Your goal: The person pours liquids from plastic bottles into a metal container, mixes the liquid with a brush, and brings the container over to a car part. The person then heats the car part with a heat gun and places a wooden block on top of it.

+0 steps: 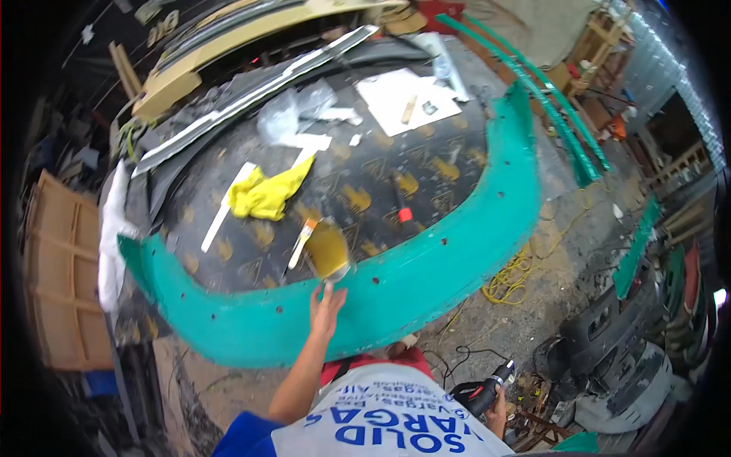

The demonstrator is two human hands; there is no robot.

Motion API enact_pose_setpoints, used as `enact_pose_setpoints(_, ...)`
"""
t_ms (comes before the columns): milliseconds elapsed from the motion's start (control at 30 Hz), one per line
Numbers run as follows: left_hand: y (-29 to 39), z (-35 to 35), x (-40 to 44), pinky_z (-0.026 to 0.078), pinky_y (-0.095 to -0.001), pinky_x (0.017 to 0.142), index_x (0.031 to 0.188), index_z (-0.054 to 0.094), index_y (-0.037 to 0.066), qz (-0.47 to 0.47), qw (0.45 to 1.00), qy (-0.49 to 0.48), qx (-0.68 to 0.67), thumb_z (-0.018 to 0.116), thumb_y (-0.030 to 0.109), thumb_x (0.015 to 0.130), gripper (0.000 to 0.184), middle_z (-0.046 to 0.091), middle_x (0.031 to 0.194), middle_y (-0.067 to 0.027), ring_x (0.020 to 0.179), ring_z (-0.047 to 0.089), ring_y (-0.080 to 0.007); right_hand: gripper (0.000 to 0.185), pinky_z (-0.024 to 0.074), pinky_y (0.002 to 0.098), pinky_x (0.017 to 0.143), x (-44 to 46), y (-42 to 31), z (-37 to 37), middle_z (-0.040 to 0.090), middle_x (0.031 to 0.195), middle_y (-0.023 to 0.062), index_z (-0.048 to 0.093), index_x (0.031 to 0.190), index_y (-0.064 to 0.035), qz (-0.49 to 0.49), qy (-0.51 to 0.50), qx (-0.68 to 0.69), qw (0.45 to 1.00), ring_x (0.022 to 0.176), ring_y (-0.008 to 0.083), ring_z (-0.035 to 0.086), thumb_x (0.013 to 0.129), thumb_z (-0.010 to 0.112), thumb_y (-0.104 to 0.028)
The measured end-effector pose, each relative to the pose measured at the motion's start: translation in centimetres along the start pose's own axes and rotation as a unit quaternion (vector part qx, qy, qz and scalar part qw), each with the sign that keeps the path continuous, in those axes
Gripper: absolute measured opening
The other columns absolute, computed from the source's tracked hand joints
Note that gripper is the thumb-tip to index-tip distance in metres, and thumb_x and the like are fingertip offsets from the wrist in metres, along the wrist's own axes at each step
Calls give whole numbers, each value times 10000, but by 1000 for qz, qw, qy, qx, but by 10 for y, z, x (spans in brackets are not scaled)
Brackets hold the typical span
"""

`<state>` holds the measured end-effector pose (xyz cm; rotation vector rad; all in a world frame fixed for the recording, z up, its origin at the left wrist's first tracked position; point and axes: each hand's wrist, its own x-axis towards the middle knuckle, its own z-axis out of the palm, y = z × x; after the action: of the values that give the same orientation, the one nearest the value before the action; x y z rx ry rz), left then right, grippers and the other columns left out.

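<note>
My left hand reaches over the green curved panel, its fingers apart and fingertips at the near edge of a clear container of yellow liquid. A paintbrush with a pale handle lies along the container's left side. Down at my right side, my right hand is wrapped around a black and red power tool, whose nose points up and away. Beyond the container lies a crumpled yellow cloth. A tool with a red part rests on the dark tabletop.
The dark-covered table bears clear plastic bags, a white sheet and long trim strips. Long green strips stand at the far right. On the floor lie a coiled yellow cord and several vehicle parts.
</note>
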<state>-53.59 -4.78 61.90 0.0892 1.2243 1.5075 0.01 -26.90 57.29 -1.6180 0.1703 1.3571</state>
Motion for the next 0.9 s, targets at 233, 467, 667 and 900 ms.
enact_pose_setpoints(233,71,86,-39,516,-283,713,935,597,-24,4,887,-313,341,575,203,919,228,646,791,-91,797,653,-168,504,510,441,773,7,-1,0,637,979,69,530,1140,-111,13,7,5,1000,871,248,628,733,730,-332)
enact_pose_setpoints(467,63,279,220,506,-352,686,1049,577,-76,330,754,-290,488,642,265,832,409,656,856,-166,755,651,-232,515,513,439,816,37,-32,12,634,1006,93,526,1166,-73,10,22,11,1000,911,264,628,744,716,-297)
enact_pose_setpoints(667,34,359,409,447,-441,907,1253,446,-71,385,630,-36,673,682,392,781,702,498,1201,-277,1084,530,-409,450,504,414,848,98,-60,10,640,1011,103,531,1151,-52,55,-16,-5,998,922,256,626,808,672,-306)
enact_pose_setpoints(900,18,406,474,438,-498,893,1112,553,-64,354,576,43,736,656,315,799,502,494,1184,-269,1058,511,-430,434,501,408,858,116,-104,33,636,1019,102,530,1155,-52,89,5,-10,996,934,251,623,826,652,-307)
